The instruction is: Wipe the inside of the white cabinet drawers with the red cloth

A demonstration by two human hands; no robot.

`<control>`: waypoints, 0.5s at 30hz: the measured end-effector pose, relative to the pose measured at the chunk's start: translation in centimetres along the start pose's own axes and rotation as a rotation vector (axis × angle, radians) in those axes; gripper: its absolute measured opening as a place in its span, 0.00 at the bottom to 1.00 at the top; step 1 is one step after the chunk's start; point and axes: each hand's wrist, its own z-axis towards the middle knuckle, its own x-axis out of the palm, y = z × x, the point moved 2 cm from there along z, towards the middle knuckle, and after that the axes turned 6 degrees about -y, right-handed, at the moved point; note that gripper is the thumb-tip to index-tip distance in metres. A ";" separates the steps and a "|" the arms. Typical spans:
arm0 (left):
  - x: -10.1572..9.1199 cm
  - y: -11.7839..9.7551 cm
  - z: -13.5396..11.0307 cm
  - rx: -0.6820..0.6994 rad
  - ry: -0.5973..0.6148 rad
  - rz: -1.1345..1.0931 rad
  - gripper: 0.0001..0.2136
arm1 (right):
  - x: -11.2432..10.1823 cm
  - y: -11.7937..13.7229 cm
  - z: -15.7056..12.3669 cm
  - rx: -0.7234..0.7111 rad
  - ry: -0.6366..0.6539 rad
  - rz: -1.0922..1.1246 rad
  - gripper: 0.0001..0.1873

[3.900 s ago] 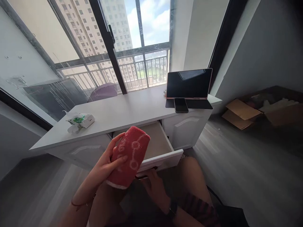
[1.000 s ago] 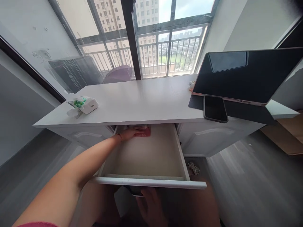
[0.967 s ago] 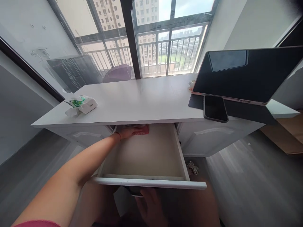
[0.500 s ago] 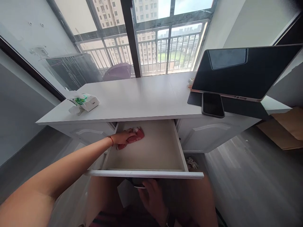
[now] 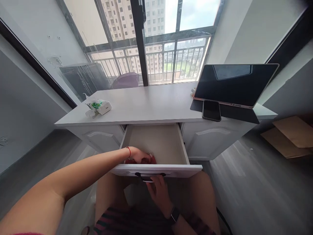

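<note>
My left hand [image 5: 139, 154], with a red cord on the wrist, reaches into the pulled-out white drawer [image 5: 168, 143]. Its fingers are closed over a red cloth [image 5: 153, 159] that lies on the drawer floor just behind the front panel. Part of the cloth is hidden by the hand and the panel. Below, my right hand [image 5: 160, 193], a dark watch on its wrist, is curled at the dark drawer handle [image 5: 139, 175] on the outside of the front panel. Its fingertips partly cover the handle.
Above the drawer runs the white desk top [image 5: 151, 104]. A tissue pack [image 5: 99, 107] lies on its left side. To the right stand a dark screen [image 5: 232, 85] and a phone [image 5: 211, 111] on a black mat. Cardboard [image 5: 288, 137] rests on the floor at right.
My left hand has brought the red cloth from the back left of the drawer to near its front panel. My right hand stays at the handle. The view has tilted up slightly.
</note>
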 end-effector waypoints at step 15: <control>-3.9 -5.7 -15.8 -0.030 -0.953 -1.070 0.27 | -1.4 1.0 1.7 0.031 0.140 -0.121 0.15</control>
